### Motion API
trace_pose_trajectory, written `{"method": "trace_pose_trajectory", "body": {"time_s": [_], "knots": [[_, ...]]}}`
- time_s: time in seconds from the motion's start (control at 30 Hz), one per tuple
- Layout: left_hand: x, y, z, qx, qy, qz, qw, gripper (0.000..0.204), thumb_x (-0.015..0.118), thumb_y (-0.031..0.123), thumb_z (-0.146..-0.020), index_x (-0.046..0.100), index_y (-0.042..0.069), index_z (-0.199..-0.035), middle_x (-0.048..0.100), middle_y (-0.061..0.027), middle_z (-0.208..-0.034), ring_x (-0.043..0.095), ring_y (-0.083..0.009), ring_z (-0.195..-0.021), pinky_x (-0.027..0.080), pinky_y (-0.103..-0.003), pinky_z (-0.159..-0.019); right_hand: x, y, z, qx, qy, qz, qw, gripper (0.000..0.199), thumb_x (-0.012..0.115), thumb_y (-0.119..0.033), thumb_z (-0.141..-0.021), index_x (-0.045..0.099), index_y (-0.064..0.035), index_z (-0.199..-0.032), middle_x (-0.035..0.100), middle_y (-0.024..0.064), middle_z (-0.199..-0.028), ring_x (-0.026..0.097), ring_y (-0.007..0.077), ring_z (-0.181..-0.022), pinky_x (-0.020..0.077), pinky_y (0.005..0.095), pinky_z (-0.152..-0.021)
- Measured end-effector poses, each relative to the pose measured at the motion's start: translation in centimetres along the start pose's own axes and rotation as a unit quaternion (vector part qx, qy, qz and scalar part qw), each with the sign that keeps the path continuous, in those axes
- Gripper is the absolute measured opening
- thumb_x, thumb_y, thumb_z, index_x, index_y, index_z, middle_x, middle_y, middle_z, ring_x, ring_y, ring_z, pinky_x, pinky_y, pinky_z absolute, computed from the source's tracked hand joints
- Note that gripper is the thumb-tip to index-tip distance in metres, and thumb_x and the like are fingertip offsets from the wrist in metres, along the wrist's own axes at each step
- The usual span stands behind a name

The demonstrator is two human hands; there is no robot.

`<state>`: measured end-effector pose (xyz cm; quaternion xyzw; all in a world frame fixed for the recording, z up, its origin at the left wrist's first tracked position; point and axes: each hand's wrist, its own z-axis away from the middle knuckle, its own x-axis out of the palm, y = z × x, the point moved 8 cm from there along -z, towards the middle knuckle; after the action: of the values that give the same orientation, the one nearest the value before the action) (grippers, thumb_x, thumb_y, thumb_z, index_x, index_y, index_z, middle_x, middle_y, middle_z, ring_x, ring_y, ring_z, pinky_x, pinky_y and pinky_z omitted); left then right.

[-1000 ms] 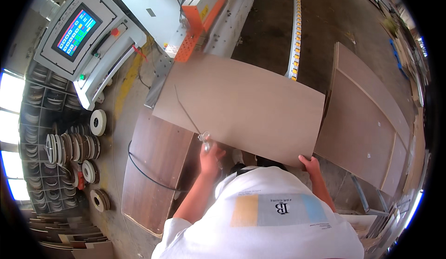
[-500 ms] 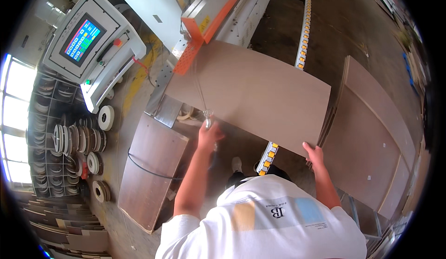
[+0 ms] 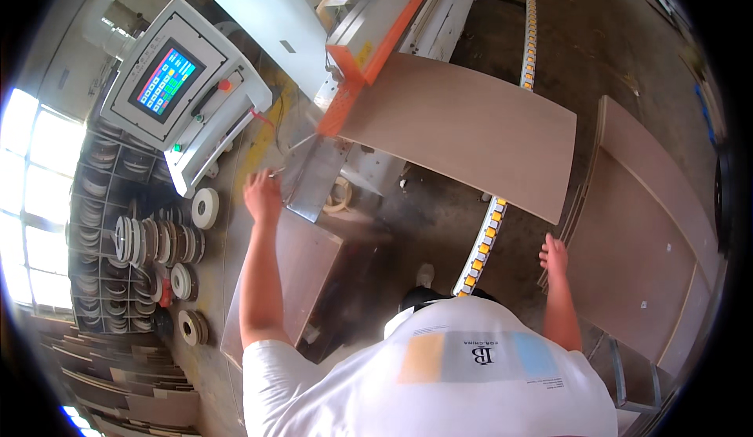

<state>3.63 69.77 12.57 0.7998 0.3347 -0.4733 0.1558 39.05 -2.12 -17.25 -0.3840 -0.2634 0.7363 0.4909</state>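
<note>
Person in a white shirt, both forearms out front. Right hand: fingers loosely bent, pinching nothing visible, just beside the near right corner of the panel but apart from it. Left hand: fingers curled around a thin metal tool, blurred, exact finger placement cannot be told. Tool sits just left of a shiny metal plate; whether they touch cannot be told.

Below the plate, a brown wood box. One shoe on the floor, left of a roller track with yellow rollers. Metal stand at lower right.

Panel, flat and brown, lies across the track, left end at the machine's orange guard; neither hand touches it. Boards stacked to its right.

Left side: white and brown rolls on the floor, rack of more rolls behind. Grey console with lit screen beyond the left hand. Machine's pale cabinet farther up.
</note>
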Motion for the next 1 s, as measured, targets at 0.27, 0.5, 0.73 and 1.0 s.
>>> {"method": "trace_pose_trajectory", "body": {"time_s": [0.27,0.5,0.73,1.0], "knots": [[10.1,-13.1,-7.0,-0.218,0.047,0.267,0.937,0.030,0.075,0.034,-0.089,0.074,0.008,-0.104,0.072,-0.0113,-0.087,0.068,-0.0325,-0.081,0.052,-0.041,-0.075,-2.8,19.2,16.1,0.162,-0.094,0.138,0.973,0.034,0.068,-0.042,-0.096,0.067,-0.0081,-0.098,0.069,0.0051,-0.088,0.068,0.0197,-0.075,0.0552,0.0381,-0.061],[19.9,-10.4,-13.3,-0.251,-0.112,0.151,0.950,0.040,0.064,0.036,-0.099,0.070,0.008,-0.126,0.075,-0.0114,-0.112,0.071,-0.0238,-0.101,0.055,-0.037,-0.089,-1.1,25.7,29.2,-0.153,-0.192,0.470,0.848,0.032,0.067,-0.033,-0.092,0.071,-0.0065,-0.110,0.073,0.0119,-0.100,0.070,0.0288,-0.080,0.0586,0.0443,-0.072],[26.7,-11.9,-9.7,-0.167,-0.007,0.115,0.979,0.041,0.048,0.031,-0.107,0.061,0.009,-0.139,0.070,-0.0191,-0.124,0.069,-0.0376,-0.106,0.055,-0.046,-0.091,-1.7,32.9,29.9,0.093,-0.002,0.183,0.979,0.049,0.064,-0.054,-0.092,0.076,-0.0144,-0.117,0.074,0.0150,-0.114,0.070,0.0340,-0.103,0.0540,0.0423,-0.093],[11.3,38.7,17.0,-0.163,-0.237,0.773,0.566,0.027,0.057,0.024,-0.100,0.057,0.007,-0.121,0.066,-0.0091,-0.102,0.063,-0.0211,-0.080,0.052,-0.035,-0.070,-5.0,34.9,35.0,0.150,0.091,0.118,0.977,0.050,0.066,-0.055,-0.090,0.077,-0.0130,-0.116,0.075,0.0128,-0.114,0.070,0.0301,-0.106,0.0532,0.0423,-0.095]]}}
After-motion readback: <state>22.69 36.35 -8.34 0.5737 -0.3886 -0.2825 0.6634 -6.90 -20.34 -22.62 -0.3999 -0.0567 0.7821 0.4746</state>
